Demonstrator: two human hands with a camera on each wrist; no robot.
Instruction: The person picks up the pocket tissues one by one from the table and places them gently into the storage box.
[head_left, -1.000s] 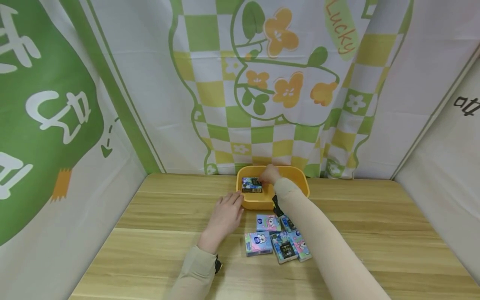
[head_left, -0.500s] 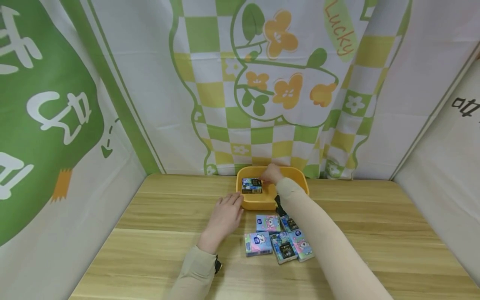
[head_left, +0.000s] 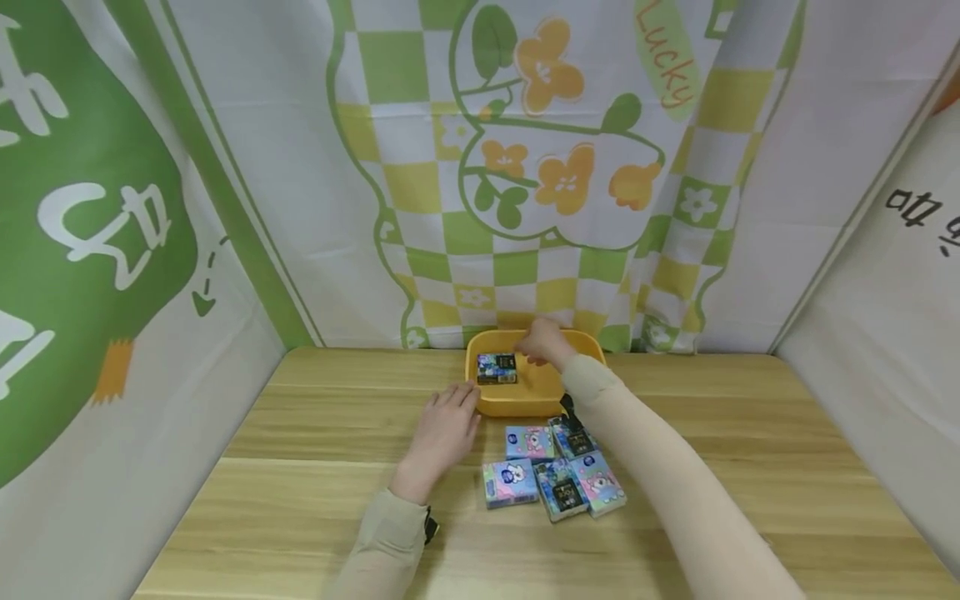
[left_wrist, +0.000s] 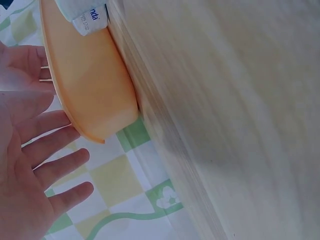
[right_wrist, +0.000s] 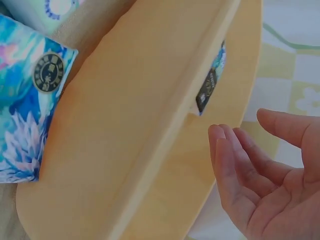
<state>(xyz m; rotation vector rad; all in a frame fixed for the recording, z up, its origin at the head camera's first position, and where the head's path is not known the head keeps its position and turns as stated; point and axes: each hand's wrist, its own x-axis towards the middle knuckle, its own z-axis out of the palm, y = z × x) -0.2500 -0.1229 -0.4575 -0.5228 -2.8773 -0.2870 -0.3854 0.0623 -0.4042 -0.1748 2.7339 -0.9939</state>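
My left hand [head_left: 442, 429] rests its straight fingers at the left front corner of the orange plastic bin [head_left: 517, 407]; in the left wrist view, the fingertips [left_wrist: 70, 131] touch its rim. A blue patterned pocket tissue pack [head_left: 497, 368] lies inside, at the bin's left end. Over the bin hovers my right hand [head_left: 547, 342]. The right wrist view has its fingers [right_wrist: 227, 165] bent loosely, the thumb apart and nothing between them. In front of the bin lie several more packs: two pink-and-blue ones [head_left: 529, 442] [head_left: 512, 483] on the left, and a dark blue one [head_left: 562, 490].
Another pink-and-blue pack [head_left: 598, 483] and a dark blue pack [head_left: 573, 437] lie at the group's right, partly under the right forearm. A patterned curtain [head_left: 525, 275] hangs right behind the bin. The wooden tabletop [head_left: 315, 475] extends to both sides.
My right hand has lifted and drawn away from the pack in the bin, which stays put. The left hand keeps its place at the rim. The whole view has shifted slightly.
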